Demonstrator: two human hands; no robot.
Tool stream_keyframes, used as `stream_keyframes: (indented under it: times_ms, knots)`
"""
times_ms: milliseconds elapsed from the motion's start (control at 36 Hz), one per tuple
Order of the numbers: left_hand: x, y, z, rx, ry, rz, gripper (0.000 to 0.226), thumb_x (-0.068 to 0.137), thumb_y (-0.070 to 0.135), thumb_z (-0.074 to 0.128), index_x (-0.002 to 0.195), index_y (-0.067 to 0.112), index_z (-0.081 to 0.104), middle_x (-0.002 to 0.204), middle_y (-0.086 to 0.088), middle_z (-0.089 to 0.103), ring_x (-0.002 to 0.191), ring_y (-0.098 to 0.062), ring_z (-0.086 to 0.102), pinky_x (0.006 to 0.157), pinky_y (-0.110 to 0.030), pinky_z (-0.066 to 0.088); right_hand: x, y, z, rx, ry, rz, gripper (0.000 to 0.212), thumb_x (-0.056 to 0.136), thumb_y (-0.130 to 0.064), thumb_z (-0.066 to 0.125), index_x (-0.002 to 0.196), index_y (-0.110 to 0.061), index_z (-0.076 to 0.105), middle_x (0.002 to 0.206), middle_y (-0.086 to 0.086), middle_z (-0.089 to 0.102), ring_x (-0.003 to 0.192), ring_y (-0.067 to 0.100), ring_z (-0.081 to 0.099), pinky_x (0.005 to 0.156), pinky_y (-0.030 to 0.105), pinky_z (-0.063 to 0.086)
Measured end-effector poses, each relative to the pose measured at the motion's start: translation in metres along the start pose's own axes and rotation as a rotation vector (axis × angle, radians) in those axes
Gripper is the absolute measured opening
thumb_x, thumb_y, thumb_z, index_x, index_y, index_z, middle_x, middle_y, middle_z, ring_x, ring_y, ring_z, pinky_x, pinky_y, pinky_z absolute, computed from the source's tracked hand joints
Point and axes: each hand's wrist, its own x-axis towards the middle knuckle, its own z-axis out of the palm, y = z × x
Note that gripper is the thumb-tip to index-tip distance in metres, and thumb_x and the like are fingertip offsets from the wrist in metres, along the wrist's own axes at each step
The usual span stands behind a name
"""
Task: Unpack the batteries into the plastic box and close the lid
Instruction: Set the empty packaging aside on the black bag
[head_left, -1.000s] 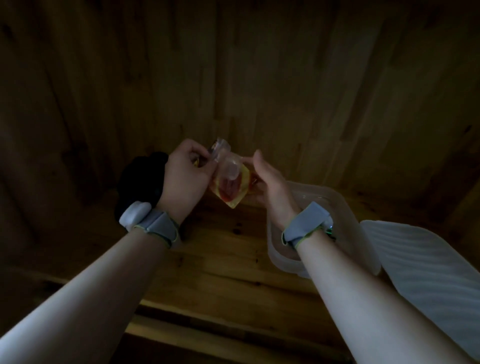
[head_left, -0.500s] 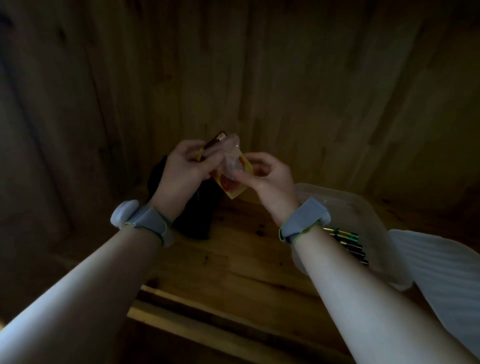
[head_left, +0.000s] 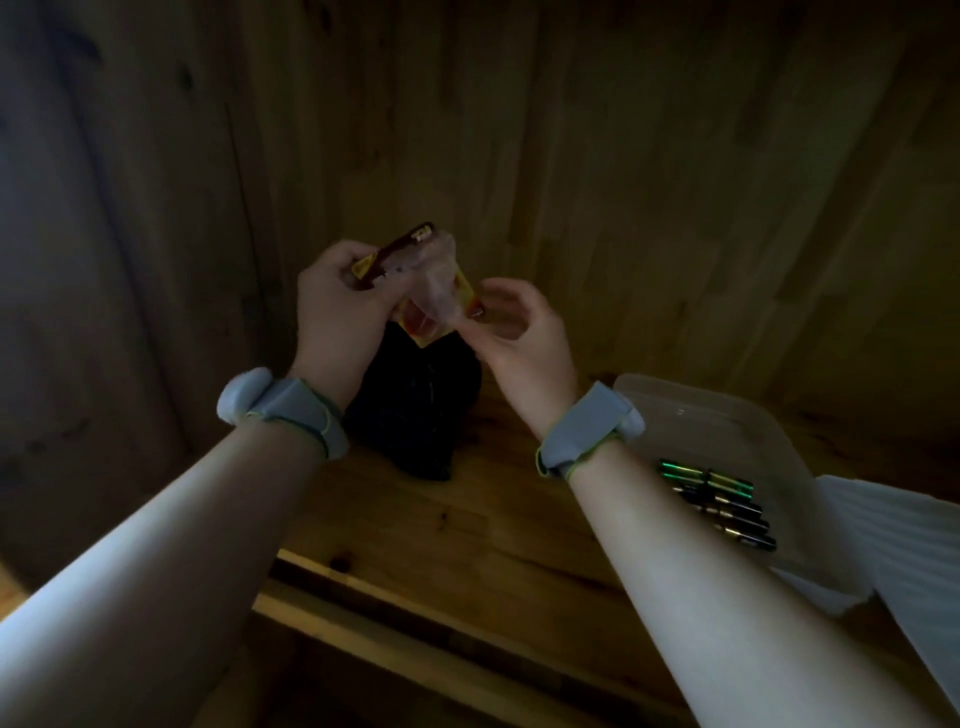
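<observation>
A knotty wooden shelf (head_left: 467, 525) is carrying a black bag (head_left: 415, 410), a clear plastic box (head_left: 737, 415) and its white ribbed lid (head_left: 893, 545).

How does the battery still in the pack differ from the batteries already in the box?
The battery in the pack looks dark reddish-brown; the batteries in the plastic box look dark with green and gold ends. The former is held up between the left hand and right hand, tilted, still in its torn pack; the latter lie loose, side by side, flat in the plastic box. Both are slim cylinders.
</observation>
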Motion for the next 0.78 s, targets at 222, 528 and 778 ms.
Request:
stream_keyframes:
  times_ms: [222,528,778]
  knots:
    - [0.022,-0.01,-0.004,0.22,0.134,0.13,0.016,0.083,0.021,0.077,0.097,0.018,0.069,0.09,0.004,0.07,0.081,-0.007,0.066,0.07,-0.021,0.054,0.0,0.007,-0.005,0.024,0.034,0.081,0.034,0.088,0.002,0.06,0.114,-0.019,0.065,0.113,-0.003,0.066,0.088,-0.001,0.062,0.062,0.012,0.052]
    - [0.022,-0.03,0.002,0.645,-0.064,0.18,0.036,0.089,0.014,0.065,0.119,0.033,0.058,0.112,0.004,0.066,0.097,-0.014,0.062,0.077,-0.029,0.053,-0.006,0.016,-0.016,0.044,0.028,0.137,0.032,0.088,0.004,0.057,0.107,-0.02,0.066,0.11,0.001,0.066,0.095,0.016,0.067,0.073,0.038,0.063]
    - [0.019,-0.043,0.008,0.858,-0.148,0.217,0.011,0.084,0.012,0.076,0.08,0.023,0.073,0.11,-0.005,0.053,0.107,-0.024,0.054,0.086,-0.03,0.046,-0.01,0.017,-0.029,0.025,-0.014,0.134,0.028,0.088,0.006,0.058,0.105,-0.013,0.069,0.11,0.002,0.066,0.1,0.015,0.064,0.069,0.028,0.062]
